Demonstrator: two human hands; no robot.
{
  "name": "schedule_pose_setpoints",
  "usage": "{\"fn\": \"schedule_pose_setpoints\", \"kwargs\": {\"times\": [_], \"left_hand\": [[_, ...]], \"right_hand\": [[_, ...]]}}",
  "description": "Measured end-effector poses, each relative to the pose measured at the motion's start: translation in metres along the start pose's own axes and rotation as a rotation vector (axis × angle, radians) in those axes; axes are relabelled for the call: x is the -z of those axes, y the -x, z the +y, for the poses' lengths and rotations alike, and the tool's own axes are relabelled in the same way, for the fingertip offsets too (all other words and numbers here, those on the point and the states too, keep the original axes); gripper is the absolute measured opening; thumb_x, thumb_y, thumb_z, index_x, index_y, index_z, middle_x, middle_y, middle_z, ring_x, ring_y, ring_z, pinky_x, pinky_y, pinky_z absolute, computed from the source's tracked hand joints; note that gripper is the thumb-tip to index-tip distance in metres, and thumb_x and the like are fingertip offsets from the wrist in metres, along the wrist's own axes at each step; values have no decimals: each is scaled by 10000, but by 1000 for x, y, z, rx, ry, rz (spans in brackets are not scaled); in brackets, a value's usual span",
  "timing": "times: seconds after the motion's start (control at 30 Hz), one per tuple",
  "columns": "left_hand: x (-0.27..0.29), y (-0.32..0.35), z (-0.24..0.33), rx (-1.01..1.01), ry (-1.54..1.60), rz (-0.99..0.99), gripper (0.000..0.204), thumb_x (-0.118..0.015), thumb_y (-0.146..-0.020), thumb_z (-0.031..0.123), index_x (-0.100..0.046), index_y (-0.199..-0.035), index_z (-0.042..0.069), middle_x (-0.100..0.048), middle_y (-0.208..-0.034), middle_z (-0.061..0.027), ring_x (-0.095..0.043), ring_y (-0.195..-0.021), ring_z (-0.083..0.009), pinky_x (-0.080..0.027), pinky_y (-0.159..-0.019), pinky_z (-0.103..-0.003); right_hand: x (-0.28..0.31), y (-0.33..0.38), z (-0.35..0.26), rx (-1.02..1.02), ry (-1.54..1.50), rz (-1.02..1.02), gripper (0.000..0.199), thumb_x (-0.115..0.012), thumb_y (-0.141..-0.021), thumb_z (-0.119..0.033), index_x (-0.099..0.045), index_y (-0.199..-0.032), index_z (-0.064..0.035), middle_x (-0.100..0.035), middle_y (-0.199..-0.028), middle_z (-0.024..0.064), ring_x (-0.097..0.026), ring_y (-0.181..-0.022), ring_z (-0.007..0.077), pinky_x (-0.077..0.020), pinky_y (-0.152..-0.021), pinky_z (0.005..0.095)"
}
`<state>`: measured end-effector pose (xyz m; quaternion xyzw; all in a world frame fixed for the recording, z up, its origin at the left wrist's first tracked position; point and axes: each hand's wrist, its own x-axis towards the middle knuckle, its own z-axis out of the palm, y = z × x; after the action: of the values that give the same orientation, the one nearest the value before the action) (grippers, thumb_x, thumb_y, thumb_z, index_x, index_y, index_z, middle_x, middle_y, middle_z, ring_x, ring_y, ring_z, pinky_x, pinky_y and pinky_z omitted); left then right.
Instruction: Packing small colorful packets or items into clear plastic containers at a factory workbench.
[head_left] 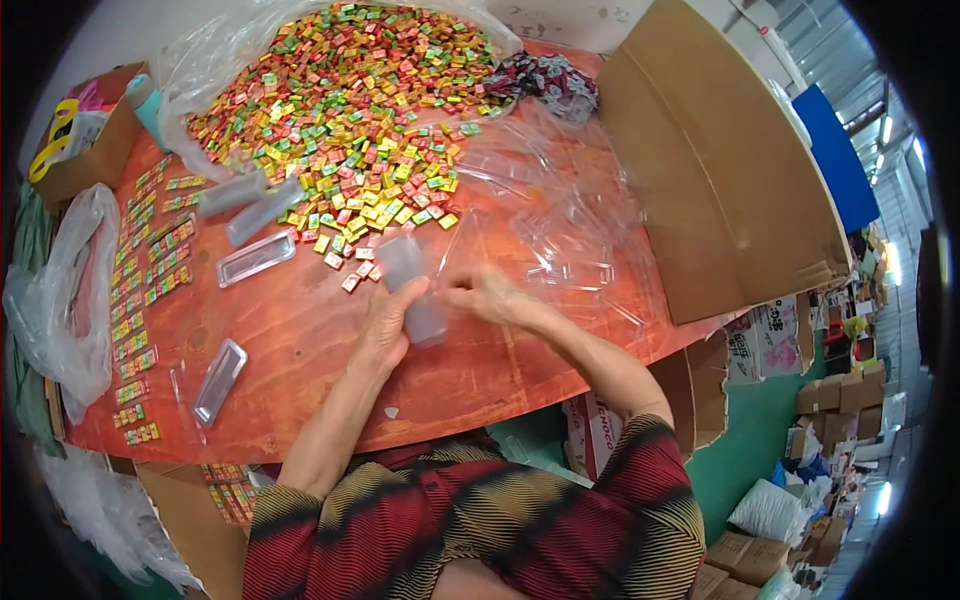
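My left hand point(386, 325) is closed around a long, translucent plastic tray point(402, 256), which is blurred by motion. Right beside it, my right hand point(488, 297) has its fingers curled together; whether a thin clear piece is between them I cannot make out. Small wrapped blocks point(360, 265) in red, yellow and green lie just past my left hand. They spread from a large heap point(340, 90) on a clear plastic sheet point(190, 95). Another clear tray point(256, 258) rests flat left of my hands, and one more tray point(219, 382) lies nearer the front edge.
Rows of the wrapped blocks point(130, 325) line the left side of the red table point(300, 345). Loose clear plastic pieces point(570, 240) cover the right side. A tall cardboard sheet point(720, 170) stands at the right. A patterned cloth point(545, 85) and a box point(95, 150) sit farther back.
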<state>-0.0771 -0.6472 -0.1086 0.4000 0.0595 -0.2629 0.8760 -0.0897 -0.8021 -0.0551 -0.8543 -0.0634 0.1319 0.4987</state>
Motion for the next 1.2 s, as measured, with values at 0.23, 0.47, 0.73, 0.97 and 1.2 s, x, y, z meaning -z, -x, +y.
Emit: {"fn": "schedule_pose_setpoints", "kwargs": {"times": [0.23,0.47,0.73,0.97,1.2], "left_hand": [[6,-6,-3,182,247,-12,382,-641,-699,201,-458,-1000,53,-547,-879,-92,-557,-796,-220,-472,-709,-374],[-15,-3,-6,-89,68,-51,422,-663,-678,167,-414,-1002,60,-527,-831,-40,-528,-762,-148,-451,-672,-286],[-7,3,-4,8,111,-47,386,-658,-684,180,-433,-972,54,-521,-815,-39,-515,-765,-133,-447,-683,-277],[10,-3,-5,244,163,-19,339,-624,-719,192,-459,-989,72,-540,-869,-78,-548,-794,-251,-469,-715,-396],[-12,-1,-13,22,100,-41,391,-646,-703,222,-449,-1011,81,-528,-890,-45,-533,-814,-183,-461,-742,-347]], "right_hand": [[94,3,-23,231,1117,997,79,-551,-668,-74,-527,-733,-37,-521,-683,103,-525,-641,241,-422,-509,345],[-6,11,-10,95,208,53,185,-581,-710,-197,-565,-710,-13,-565,-608,104,-537,-557,226,-402,-520,329],[1,4,8,-134,-377,-280,241,-558,-759,-243,-575,-689,-12,-531,-573,45,-438,-509,80,-368,-463,258],[113,5,8,267,1197,895,77,-521,-698,-109,-515,-759,-63,-453,-608,119,-496,-565,269,-410,-504,358],[18,17,-9,132,318,118,201,-590,-722,-148,-549,-860,-8,-560,-730,51,-517,-618,132,-411,-542,278]]}}
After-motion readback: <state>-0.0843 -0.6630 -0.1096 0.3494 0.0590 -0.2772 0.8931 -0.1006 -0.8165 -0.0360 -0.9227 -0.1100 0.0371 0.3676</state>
